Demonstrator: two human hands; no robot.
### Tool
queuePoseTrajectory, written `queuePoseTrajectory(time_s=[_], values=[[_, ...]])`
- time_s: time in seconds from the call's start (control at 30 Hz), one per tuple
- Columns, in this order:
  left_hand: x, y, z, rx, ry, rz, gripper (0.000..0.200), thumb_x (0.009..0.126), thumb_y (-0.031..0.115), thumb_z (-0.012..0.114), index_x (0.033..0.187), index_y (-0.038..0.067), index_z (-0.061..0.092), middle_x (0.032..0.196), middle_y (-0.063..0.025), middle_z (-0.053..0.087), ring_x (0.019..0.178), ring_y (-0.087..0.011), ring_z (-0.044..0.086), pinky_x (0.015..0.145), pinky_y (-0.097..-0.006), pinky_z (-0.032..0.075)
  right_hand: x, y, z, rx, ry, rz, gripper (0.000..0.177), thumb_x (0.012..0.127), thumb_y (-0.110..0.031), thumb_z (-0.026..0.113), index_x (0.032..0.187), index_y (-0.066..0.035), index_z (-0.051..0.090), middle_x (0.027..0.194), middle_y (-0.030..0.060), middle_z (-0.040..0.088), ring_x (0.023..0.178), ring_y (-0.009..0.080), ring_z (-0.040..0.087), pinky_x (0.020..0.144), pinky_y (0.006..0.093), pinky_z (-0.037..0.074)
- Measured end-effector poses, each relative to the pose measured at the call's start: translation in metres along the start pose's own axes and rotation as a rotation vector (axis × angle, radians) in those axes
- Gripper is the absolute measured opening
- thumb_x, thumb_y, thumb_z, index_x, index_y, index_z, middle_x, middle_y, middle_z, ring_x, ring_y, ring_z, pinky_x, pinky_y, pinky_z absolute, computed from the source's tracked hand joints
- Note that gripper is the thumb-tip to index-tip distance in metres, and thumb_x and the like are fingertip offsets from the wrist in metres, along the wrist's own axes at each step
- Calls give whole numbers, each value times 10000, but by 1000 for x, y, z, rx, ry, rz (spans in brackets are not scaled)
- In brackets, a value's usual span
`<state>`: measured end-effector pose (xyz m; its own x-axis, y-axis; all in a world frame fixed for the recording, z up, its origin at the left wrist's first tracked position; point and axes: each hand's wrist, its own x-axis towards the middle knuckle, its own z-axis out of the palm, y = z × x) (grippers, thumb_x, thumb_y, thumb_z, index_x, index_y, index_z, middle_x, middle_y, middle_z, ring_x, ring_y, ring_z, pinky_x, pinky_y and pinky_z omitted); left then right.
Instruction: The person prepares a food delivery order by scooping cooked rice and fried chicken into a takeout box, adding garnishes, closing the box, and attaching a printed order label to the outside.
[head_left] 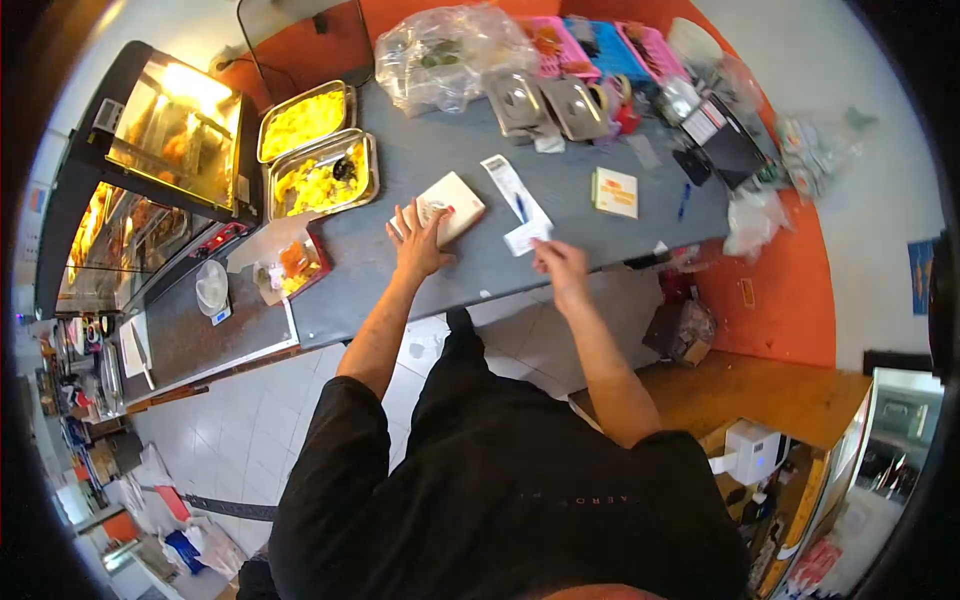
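At the centre of the frame, the left hand [418,243] is laid on the lower edge of a white pad [452,205], its fingers spread wide and flat with nothing gripped. A small red mark is printed on the pad, but it cannot be read. Just right of centre, the right hand [560,264] is held at the edge of the grey counter [450,150], and its fingertips appear to be closed on the corner of a small white slip [527,237]. Above the slip, a long printed receipt [503,178] is laid on the counter with a blue pen [520,207] across it; its print is too small to be made out. Further right, a yellow-and-white booklet [615,192] is seen, its label illegible. In the upper left, two steel trays of yellow food [310,150] are set beside a lit display case [170,130]. Faint lettering on the black shirt [520,500] is blurred.
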<state>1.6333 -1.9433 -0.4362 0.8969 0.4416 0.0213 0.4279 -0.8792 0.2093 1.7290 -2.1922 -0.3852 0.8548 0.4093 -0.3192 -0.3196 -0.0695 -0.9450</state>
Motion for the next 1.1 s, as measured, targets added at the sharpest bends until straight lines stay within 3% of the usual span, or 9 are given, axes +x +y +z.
queuePoseTrajectory(time_s=[0.13, 0.27, 0.37, 0.43, 0.53, 0.83, 0.97, 1.03, 1.1], values=[[19, -37, 12, -119, 58, 187, 730, 619, 339, 799, 1295, 423, 537, 1481, -206, 267, 1313, -434, 286, 944, -687, 280, 63, 41, 95, -145, -25, 123, 310, 786, -317, 771, 684, -41, 672, 530, -24, 507, 471, 62, 427, 444, 247, 296], [24, -43, 12, -199, 66, 201, 706, 623, 332, 797, 1279, 427, 555, 1465, -205, 288, 1308, -423, 292, 944, -656, 285, 87, 82, 130, -248, 128, 257, 330, 769, -318, 790, 652, -42, 652, 542, -17, 527, 462, 56, 452, 426, 224, 325], [27, -46, 13, -261, 70, 198, 699, 619, 328, 799, 1270, 430, 565, 1458, -207, 297, 1311, -417, 290, 960, -644, 266, 87, 80, 132, -210, 153, 398, 329, 755, -326, 801, 671, -55, 634, 592, -13, 540, 493, 66, 492, 424, 225, 343], [27, -47, 10, -302, 70, 196, 711, 610, 320, 804, 1271, 429, 566, 1456, -211, 297, 1313, -408, 289, 984, -629, 237, 85, 71, 133, -81, 145, 580, 310, 743, -312, 813, 785, -58, 641, 658, -12, 549, 528, 83, 536, 423, 233, 382], [29, -48, 14, -287, 55, 176, 720, 599, 316, 809, 1269, 424, 569, 1455, -208, 297, 1313, -405, 286, 994, -621, 232, 79, 77, 153, -23, 118, 639, 340, 729, -291, 824, 889, -65, 627, 702, -15, 548, 561, 99, 567, 433, 246, 423], [32, -48, 4, -325, -10, 157, 783, 544, 248, 831, 1264, 420, 575, 1448, -190, 308, 1299, -398, 305, 997, -611, 244, 113, 100, 104, -16, 21, 486, 242, 785, -269, 788, 808, -48, 691, 726, 7, 643, 630, 82, 575, 529, 234, 421], [45, -56, -5, -325, -74, 145, 784, 537, 267, 837, 1262, 414, 577, 1449, -200, 310, 1285, -398, 321, 994, -608, 262, 128, 75, 96, -267, -267, 226, 263, 806, -245, 774, 768, 6, 700, 662, 29, 638, 582, 86, 563, 533, 231, 422], [60, -65, -22, -459, -283, 80, 784, 548, 251, 825, 1282, 361, 574, 1418, -204, 362, 1274, -402, 333, 1016, -568, 289, 134, 52, 102, -340, -377, 98, 335, 790, -280, 790, 682, 17, 678, 622, 45, 632, 565, 89, 565, 534, 235, 432], [73, -89, 3, -646, -325, 112, 775, 560, 243, 813, 1291, 333, 571, 1399, -205, 389, 1270, -407, 341, 1029, -545, 299, 137, 33, 120, -517, -284, 31, 361, 772, -300, 803, 655, 12, 663, 619, 55, 632, 555, 102, 565, 532, 250, 436]])
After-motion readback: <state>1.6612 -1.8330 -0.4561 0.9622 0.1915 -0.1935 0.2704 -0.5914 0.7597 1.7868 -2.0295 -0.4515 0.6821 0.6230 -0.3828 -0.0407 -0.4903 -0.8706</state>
